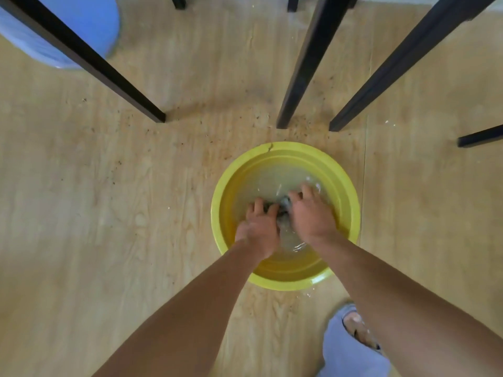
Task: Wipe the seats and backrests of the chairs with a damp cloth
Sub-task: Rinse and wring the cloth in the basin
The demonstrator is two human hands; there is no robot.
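Observation:
A yellow basin (345, 183) of cloudy water stands on the wooden floor in front of me. Both my hands are down in the water. My left hand (258, 227) and my right hand (313, 213) are closed on a dark grey cloth (283, 210), which shows only as a small wet bunch between them. Most of the cloth is hidden under my fingers and the water. Ripples and splashes show around my right hand.
Black chair legs (302, 66) slant down to the floor just beyond the basin, with others at left (89, 63) and right (408, 55). A blue bin (81, 25) stands at the top left. My foot in a pale slipper (351, 346) is near the basin's right side. Crumbs dot the floor.

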